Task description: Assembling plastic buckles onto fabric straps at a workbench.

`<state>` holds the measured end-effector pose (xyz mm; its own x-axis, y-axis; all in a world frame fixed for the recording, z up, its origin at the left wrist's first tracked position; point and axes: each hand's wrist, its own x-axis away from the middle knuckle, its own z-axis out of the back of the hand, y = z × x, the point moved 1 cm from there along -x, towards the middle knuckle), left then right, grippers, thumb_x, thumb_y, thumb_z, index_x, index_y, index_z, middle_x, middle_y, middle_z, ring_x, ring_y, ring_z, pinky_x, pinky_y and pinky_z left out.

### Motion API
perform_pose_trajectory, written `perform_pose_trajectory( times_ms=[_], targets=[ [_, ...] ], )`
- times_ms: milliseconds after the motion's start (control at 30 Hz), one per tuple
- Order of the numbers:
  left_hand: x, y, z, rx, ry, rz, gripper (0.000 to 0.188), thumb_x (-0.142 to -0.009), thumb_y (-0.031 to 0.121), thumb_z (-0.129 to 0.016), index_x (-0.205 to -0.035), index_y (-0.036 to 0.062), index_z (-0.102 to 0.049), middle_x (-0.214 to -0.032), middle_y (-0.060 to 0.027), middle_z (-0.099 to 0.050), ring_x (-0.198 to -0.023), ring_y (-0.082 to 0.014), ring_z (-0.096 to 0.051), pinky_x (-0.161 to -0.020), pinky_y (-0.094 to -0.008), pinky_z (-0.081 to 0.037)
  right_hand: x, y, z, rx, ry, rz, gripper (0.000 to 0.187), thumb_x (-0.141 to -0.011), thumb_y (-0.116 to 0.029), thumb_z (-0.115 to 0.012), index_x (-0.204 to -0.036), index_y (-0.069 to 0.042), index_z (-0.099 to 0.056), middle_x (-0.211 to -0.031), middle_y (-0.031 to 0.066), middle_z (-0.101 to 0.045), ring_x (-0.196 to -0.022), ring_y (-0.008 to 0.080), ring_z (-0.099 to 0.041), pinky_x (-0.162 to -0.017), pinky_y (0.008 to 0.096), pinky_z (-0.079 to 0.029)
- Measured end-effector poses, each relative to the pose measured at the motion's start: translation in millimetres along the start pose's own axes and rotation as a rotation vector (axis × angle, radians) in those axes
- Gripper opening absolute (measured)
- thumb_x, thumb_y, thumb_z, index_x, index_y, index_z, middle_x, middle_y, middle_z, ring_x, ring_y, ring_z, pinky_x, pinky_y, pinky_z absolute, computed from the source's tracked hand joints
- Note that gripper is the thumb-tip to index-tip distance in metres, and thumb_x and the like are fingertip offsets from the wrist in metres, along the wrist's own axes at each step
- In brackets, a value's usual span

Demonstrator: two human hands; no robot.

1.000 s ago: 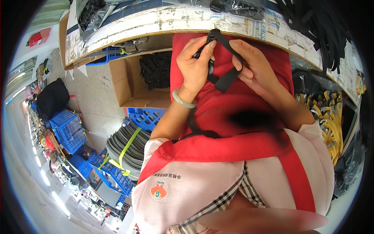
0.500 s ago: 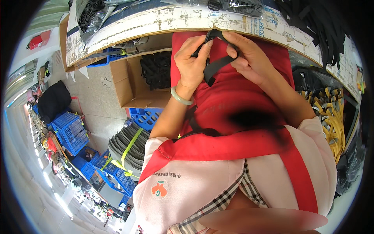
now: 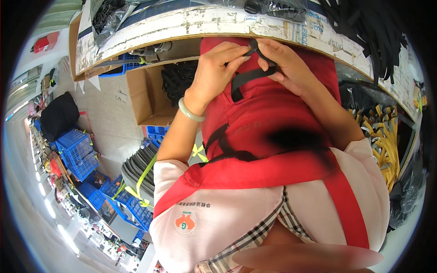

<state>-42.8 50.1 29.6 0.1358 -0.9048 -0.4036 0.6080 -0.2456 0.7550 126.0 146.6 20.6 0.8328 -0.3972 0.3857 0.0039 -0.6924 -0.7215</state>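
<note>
While the view looks straight down over a seated person's lap, a black webbing strap (image 3: 248,79) is seen pinched between both hands just below the near edge of a workbench (image 3: 182,25). The left hand (image 3: 218,68) is closed on the strap's upper end, thumb and forefinger pressed together, and a pale green bangle (image 3: 190,111) is worn on its wrist. The right hand (image 3: 284,63) is closed on the same end from the other side, its fingertips meeting those of the left. The strap's free length is draped down and to the left across a red apron (image 3: 273,118), which covers the lap and is worn over a pink shirt (image 3: 227,214).

The workbench is a worn wooden board with a chipped, whitish edge. At its far left corner, a clear bag of dark parts (image 3: 107,16) is seen. Along its right end a heap of black straps (image 3: 364,27) is piled. Under the board, to the left, an open cardboard box (image 3: 145,98) holds more black material. Blue plastic crates (image 3: 77,150) are stacked on the pale floor farther left, and a bundle of grey strips tied with yellow tape (image 3: 139,168) lies beside the person's left arm. To the right, yellow banded bundles (image 3: 387,145) are visible.
</note>
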Motion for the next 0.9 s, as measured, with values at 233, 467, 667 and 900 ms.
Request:
perform_pose_trajectory(
  times_ms=[233, 467, 667, 900],
  targets=[
    [-14.1, 15.1, 20.1, 0.862, 0.04, 0.835, 0.023, -0.089, 0.012, -0.066, -0.107, -0.0026, -0.067, -0.074, -0.0042, -0.065, -0.054, -0.0071, -0.056, -0.043, -0.0197, -0.042, -4.0, -4.1, 2.4, 0.259, 0.059, 0.151, 0.022, -0.089, -0.021, -0.066, -0.105, -0.006, -0.066, -0.084, -0.0023, -0.058, -0.068, 0.0035, -0.049, -0.058, 0.0193, -0.038],
    [0.6, 13.8, -6.9, 0.997, 0.146, 0.864, 0.018, -0.087, 0.011, -0.069, -0.1, -0.0021, -0.069, -0.066, -0.0026, -0.062, -0.047, -0.0062, -0.052, -0.04, -0.0187, -0.036, 13.6, -9.4, -18.4, 0.661, 0.102, 0.754, 0.019, -0.085, -0.008, -0.068, -0.103, -0.001, -0.067, -0.101, 0.0047, -0.059, -0.08, 0.0082, -0.056, -0.064, 0.0194, -0.045],
    [3.7, 11.2, -15.3, 0.854, 0.26, 0.792, 0.017, -0.086, 0.009, -0.07, -0.099, -0.0021, -0.07, -0.066, -0.0024, -0.062, -0.047, -0.0048, -0.05, -0.042, -0.0182, -0.036, 12.2, -14.9, -12.2, 0.486, 0.193, 0.321, 0.016, -0.089, -0.008, -0.064, -0.103, 0.0, -0.064, -0.07, 0.0006, -0.059, -0.057, 0.007, -0.055, -0.051, 0.0189, -0.045],
    [13.0, 17.0, -22.4, 0.554, 0.211, 0.522, 0.016, -0.086, 0.006, -0.07, -0.099, -0.0021, -0.07, -0.075, -0.0031, -0.064, -0.055, -0.0054, -0.053, -0.048, -0.0184, -0.04, 5.4, -6.8, -13.4, 0.387, 0.244, 0.286, 0.03, -0.088, -0.01, -0.065, -0.113, 0.0, -0.052, -0.075, 0.0033, -0.059, -0.057, 0.0082, -0.055, -0.053, 0.0212, -0.049]
  ],
)
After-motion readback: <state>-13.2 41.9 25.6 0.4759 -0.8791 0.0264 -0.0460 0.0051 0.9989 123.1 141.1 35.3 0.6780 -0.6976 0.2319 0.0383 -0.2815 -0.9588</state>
